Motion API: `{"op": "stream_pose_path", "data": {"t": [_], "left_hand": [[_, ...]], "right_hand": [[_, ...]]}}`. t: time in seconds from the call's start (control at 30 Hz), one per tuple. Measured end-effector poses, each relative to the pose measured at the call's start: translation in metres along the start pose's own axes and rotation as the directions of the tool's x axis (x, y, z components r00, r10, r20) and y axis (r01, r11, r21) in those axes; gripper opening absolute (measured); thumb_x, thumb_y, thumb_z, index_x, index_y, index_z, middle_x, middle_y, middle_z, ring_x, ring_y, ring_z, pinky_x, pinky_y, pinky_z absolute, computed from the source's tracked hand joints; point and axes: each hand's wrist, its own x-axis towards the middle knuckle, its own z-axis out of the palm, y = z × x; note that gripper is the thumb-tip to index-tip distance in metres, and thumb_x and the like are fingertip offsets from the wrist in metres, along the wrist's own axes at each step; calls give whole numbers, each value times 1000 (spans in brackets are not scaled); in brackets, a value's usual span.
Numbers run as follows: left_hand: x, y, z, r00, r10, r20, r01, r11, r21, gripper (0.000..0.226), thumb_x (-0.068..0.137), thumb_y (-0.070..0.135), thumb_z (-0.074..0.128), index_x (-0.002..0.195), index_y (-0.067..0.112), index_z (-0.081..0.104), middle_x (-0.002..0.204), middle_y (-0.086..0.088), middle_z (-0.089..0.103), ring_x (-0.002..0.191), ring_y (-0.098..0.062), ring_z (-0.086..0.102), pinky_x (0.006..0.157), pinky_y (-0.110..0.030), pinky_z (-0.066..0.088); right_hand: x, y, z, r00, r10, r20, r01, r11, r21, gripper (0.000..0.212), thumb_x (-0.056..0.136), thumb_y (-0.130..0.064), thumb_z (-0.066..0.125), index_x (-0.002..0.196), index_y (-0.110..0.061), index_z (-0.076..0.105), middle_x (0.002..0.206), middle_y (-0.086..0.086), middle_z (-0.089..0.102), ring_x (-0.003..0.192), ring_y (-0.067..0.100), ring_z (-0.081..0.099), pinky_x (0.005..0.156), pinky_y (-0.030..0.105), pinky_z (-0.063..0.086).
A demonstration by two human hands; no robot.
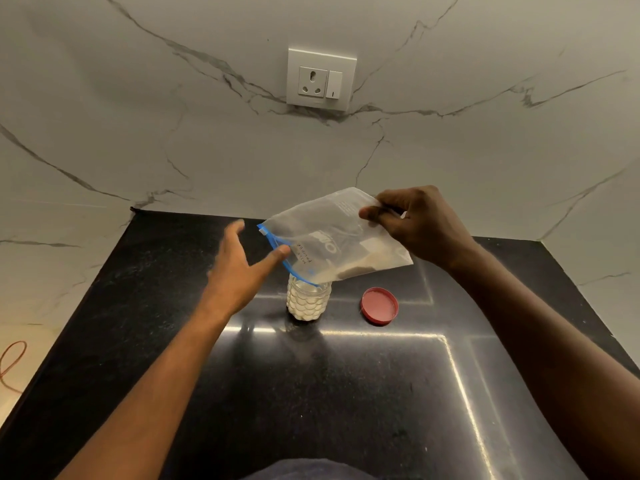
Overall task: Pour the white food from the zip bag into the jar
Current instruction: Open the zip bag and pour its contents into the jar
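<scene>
A clear zip bag (332, 233) with a blue zip strip hangs tilted over the jar, its lower corner at the jar's mouth. A little white food (356, 270) lies along the bag's lower edge. My right hand (412, 223) pinches the bag's upper right corner. My left hand (242, 268) is spread open, with a fingertip touching the blue zip edge. The clear textured jar (308, 301) stands upright on the black counter, nearly full of white food, with no lid on it.
A red lid (380, 305) lies flat on the black counter (311, 393) right of the jar. A marble wall with a socket and switch (320, 79) rises behind. An orange cord (12, 367) lies beyond the counter's left edge.
</scene>
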Motion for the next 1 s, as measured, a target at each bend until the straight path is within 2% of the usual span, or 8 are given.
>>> {"op": "stream_pose_path", "data": {"t": [0.1, 0.17, 0.27, 0.4, 0.57, 0.7, 0.83, 1.0], "left_hand": [[-3, 32, -11, 922, 363, -132, -347, 928, 133, 75, 91, 59, 73, 154, 31, 42, 157, 1, 50, 145, -22, 43, 119, -61, 34], [1, 58, -9, 882, 470, -40, -462, 877, 133, 67, 94, 55, 71, 153, 33, 47, 155, 4, 53, 144, -21, 44, 118, -57, 35], [12, 86, 3, 845, 516, 139, -535, 821, 200, 47, 99, 49, 67, 142, 31, 60, 138, 5, 67, 132, -20, 58, 117, -54, 35], [20, 89, 15, 858, 493, 147, -502, 865, 25, 25, 104, 32, 66, 104, 9, 75, 93, -9, 76, 90, -29, 71, 90, -57, 55], [21, 87, 15, 887, 445, 123, -444, 895, -40, 26, 102, 29, 69, 99, 5, 76, 93, -12, 77, 91, -31, 74, 85, -55, 59], [23, 89, 18, 882, 452, 135, -451, 892, -45, 26, 102, 30, 69, 96, 5, 76, 92, -10, 77, 89, -29, 74, 82, -48, 61], [27, 88, 20, 880, 453, 145, -448, 892, -66, 15, 103, 30, 69, 93, 19, 73, 86, 5, 73, 82, -12, 70, 76, -30, 56], [27, 83, 19, 895, 421, 148, -416, 907, -64, 28, 103, 33, 67, 104, 7, 76, 100, -9, 77, 96, -26, 74, 92, -53, 61]], "right_hand": [[2, -1, 1, 1000, -8, 16, 8, 1000, -7, 23, 98, -34, 71, 86, -17, 80, 64, 1, 66, 56, 18, 57, 51, 27, 38], [4, -3, 2, 1000, -7, 25, 7, 1000, 9, 19, 97, -33, 73, 89, -18, 81, 63, -5, 64, 55, 10, 55, 52, 22, 38], [6, -5, 3, 1000, 0, 27, -1, 999, 41, 20, 95, -34, 75, 85, -18, 80, 66, 2, 69, 61, 23, 62, 55, 37, 47], [0, -1, 4, 996, 88, 34, -92, 984, 155, 29, 86, -43, 83, 100, -17, 81, 86, 0, 78, 80, 20, 71, 72, 44, 59], [-32, 21, 9, 948, 271, 166, -312, 895, 318, 48, 81, -21, 89, 124, -16, 69, 110, 1, 76, 98, 16, 75, 89, 43, 64], [-47, 23, 24, 951, 306, -45, -265, 882, 390, 31, 83, -15, 88, 111, -7, 75, 98, 4, 80, 88, 17, 78, 82, 42, 66], [-49, 21, 27, 949, 309, -69, -270, 904, 333, 47, 78, -28, 91, 117, -12, 71, 109, 1, 75, 99, 13, 73, 82, 32, 65], [-49, 24, 34, 950, 307, -61, -258, 879, 402, 35, 83, -22, 87, 112, -9, 72, 105, 4, 77, 97, 18, 75, 84, 41, 65]]}}
